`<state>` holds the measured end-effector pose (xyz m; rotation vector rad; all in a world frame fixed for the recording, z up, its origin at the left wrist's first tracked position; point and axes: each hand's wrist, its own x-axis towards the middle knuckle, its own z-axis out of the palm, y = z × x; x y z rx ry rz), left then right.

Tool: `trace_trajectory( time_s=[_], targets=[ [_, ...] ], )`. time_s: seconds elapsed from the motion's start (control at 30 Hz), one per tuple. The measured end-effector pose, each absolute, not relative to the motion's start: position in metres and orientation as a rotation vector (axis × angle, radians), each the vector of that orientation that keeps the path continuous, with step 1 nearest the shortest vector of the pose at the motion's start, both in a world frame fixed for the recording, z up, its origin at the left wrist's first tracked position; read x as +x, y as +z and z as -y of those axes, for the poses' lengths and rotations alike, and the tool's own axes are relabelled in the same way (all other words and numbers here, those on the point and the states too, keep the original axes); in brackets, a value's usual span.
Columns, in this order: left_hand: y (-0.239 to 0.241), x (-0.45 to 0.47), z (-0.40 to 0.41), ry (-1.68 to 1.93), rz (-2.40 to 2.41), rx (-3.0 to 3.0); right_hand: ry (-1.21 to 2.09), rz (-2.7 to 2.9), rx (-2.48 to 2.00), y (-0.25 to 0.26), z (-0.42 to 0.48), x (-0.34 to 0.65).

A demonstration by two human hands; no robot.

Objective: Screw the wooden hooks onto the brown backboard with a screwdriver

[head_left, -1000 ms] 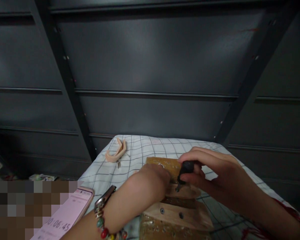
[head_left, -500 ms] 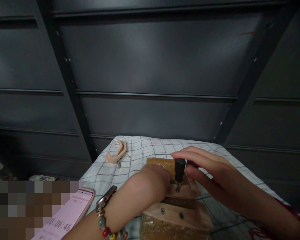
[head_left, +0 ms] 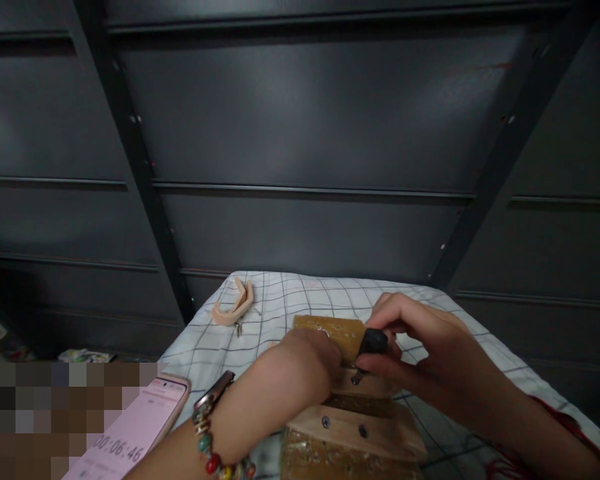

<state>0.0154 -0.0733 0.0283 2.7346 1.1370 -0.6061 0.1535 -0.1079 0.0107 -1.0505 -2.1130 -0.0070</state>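
Note:
My right hand [head_left: 415, 333] is closed round the short black handle of a screwdriver [head_left: 374, 341], which leans to the right. Its metal tip meets a screw [head_left: 356, 378] in a light wooden piece [head_left: 343, 381]. Bent over the left end of that piece, my left hand [head_left: 307, 367] is curled against it, with most of its fingers hidden. The wooden piece lies across a block wrapped in brown tape [head_left: 330, 325]. Nearer to me, a second wooden piece [head_left: 345, 427] lies across the block with two dark screws in it.
On the white checked cloth [head_left: 275, 293], at the back left, are a curved pale wooden part [head_left: 234, 312] and a few small screws [head_left: 239, 329]. A pink phone [head_left: 145, 413] showing a timer lies at the front left. A dark panelled wall [head_left: 300, 233] stands behind.
The screwdriver's handle has tilted over to the right, and my right fingers have closed round it from looser contact. My left hand stays where it was.

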Motion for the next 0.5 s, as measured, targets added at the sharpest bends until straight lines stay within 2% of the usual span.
trace_trajectory(
  time_s=[0.23, 0.5],
  targets=[
    [0.024, 0.013, 0.073, -0.573, -1.077, 2.779, -0.219, 2.107, -1.046, 0.010, 0.107, 0.146],
    [0.021, 0.013, 0.073, -0.474, -1.146, 2.792, -0.012, 2.378, -0.934, 0.022, 0.109, 0.164]
  ],
)
